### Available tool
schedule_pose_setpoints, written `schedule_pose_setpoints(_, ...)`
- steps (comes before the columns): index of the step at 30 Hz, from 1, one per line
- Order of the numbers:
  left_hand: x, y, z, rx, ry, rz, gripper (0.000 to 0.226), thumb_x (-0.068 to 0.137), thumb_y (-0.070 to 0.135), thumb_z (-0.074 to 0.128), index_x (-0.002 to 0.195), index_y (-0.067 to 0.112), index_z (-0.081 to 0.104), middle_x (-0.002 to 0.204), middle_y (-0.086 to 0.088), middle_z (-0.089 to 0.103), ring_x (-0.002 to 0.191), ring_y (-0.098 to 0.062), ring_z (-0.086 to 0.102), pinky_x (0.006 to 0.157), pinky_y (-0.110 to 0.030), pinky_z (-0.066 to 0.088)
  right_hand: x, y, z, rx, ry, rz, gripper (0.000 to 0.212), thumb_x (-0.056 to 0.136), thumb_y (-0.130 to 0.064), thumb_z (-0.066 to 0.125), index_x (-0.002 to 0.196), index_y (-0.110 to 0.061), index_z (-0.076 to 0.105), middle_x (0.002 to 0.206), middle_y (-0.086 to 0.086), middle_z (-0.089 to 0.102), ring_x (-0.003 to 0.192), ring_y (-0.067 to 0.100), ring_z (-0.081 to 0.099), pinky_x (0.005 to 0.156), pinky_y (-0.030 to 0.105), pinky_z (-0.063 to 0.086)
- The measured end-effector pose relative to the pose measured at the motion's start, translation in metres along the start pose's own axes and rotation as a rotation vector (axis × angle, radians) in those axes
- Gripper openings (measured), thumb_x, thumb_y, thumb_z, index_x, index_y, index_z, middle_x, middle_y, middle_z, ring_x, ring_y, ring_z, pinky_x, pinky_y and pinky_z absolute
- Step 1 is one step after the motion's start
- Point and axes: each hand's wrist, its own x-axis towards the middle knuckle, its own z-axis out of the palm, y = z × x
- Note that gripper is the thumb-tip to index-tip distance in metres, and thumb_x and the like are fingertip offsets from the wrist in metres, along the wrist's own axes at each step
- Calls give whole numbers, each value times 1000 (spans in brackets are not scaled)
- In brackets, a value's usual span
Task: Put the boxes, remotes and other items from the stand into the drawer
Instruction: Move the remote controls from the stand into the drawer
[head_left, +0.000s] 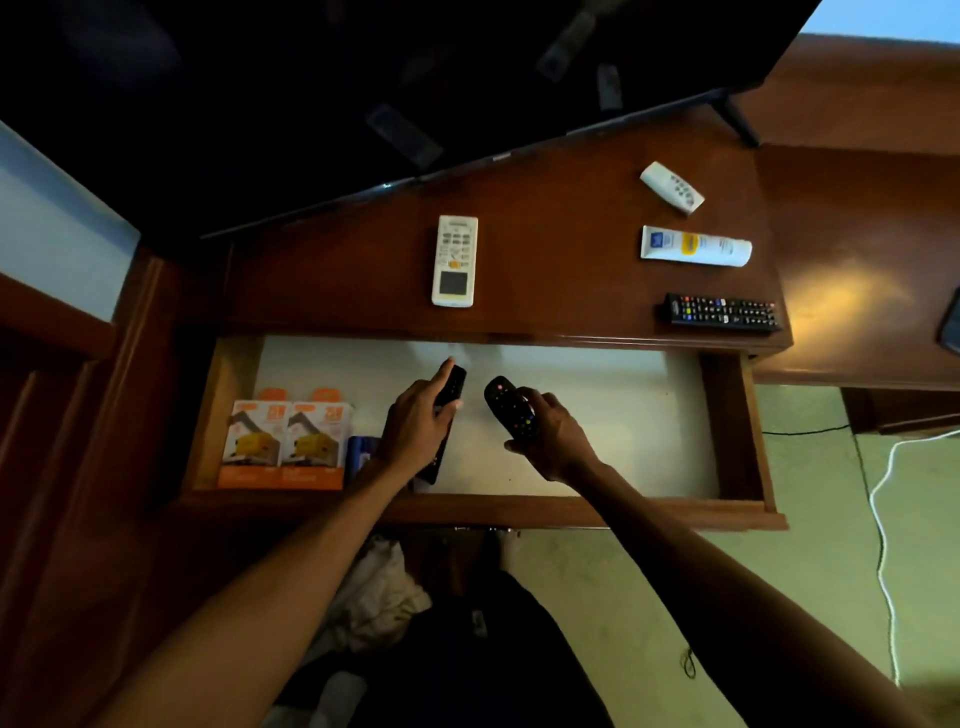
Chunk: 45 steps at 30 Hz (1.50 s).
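Note:
The wooden drawer (730, 421) stands pulled out below the stand top (561, 260). Over its white floor my left hand (415, 431) grips a slim black remote (453, 384), and my right hand (553, 441) grips a rounded black remote (506, 402) with coloured buttons. Two orange boxes (283, 441) lie at the drawer's left end, with a blue item (358, 454) beside them. On the stand lie a white AC remote (454, 260), a small white remote (672, 187), a white tube (696, 247) and a black TV remote (722, 312).
A large dark TV (363, 78) leans over the back of the stand, its foot (740, 122) at the right. A white cable (883, 519) runs across the green floor at right. A dark device (951, 322) lies at the right edge.

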Motion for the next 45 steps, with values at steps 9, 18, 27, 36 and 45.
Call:
schedule_pose_setpoints(9,17,-11,16,143,-80,-151,58,92,37,60,145,26,38,122,-15,61,107,-32,59,81,-42,54,19,0,37,-1,-48,89,82,75,-26,79,142,-16,33,135,17,46,114,39,56,87,45,53)
schedule_pose_setpoints(18,35,-30,18,376,-178,-215,62,91,46,57,145,23,37,129,-15,59,120,-36,47,91,-46,45,23,-6,61,-79,-40,126,74,79,-29,73,138,-14,31,130,18,45,110,37,54,78,46,56)
schedule_pose_setpoints(27,35,-42,28,463,-252,-164,66,94,48,51,149,19,31,133,-15,54,123,-35,42,92,-47,43,19,-3,70,-116,-18,75,72,85,-34,69,142,-14,31,135,18,44,111,38,56,79,46,55)
schedule_pose_setpoints(36,30,-53,21,416,-338,-156,64,99,40,43,154,25,14,133,-16,51,124,-36,41,94,-47,39,20,-22,73,81,-65,-7,67,93,-28,59,149,-13,28,136,25,41,108,46,58,88,45,51)
schedule_pose_setpoints(45,32,-59,15,353,-312,-162,62,99,29,49,153,26,19,127,-16,56,119,-37,45,90,-48,43,28,-23,94,227,-43,70,63,90,-16,62,145,-18,30,119,21,59,101,38,62,78,39,53)
